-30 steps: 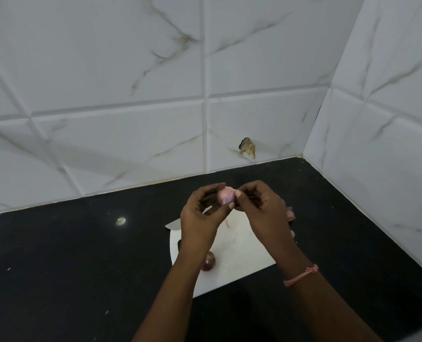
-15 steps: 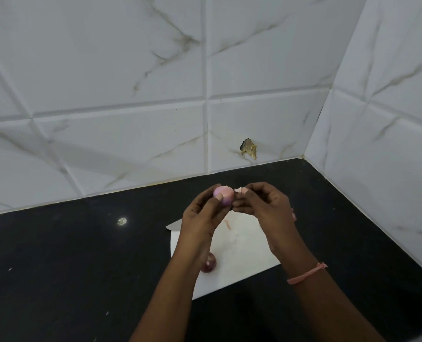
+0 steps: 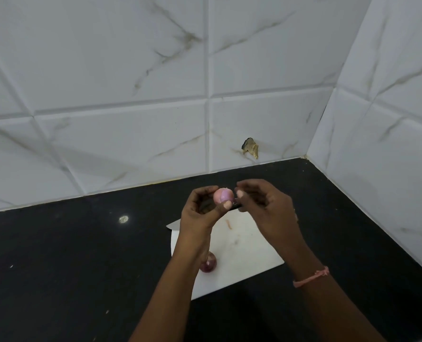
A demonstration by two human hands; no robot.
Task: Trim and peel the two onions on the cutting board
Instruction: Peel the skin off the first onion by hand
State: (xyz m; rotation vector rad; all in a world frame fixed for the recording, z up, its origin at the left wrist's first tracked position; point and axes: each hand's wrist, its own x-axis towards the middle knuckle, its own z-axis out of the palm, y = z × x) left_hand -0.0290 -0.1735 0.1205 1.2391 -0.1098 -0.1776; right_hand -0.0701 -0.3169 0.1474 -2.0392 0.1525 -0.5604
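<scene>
On a black counter in a white-tiled corner lies a white cutting board. Both forearms reach forward above it. The left hand pinches a peeled pink onion; the right hand, fingers curled, grips a dark thing beside it. The second, purple onion rests near the board's left edge.

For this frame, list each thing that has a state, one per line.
Held onion: pale pink, looks peeled, held above the board.
Second onion: dark skin still on, lying on the cutting board.
Cutting board: flat on the counter, with a skin scrap on it.
Left hand: grips the held onion.
Right hand: fingers curled beside the onion; what it holds is unclear.
</scene>
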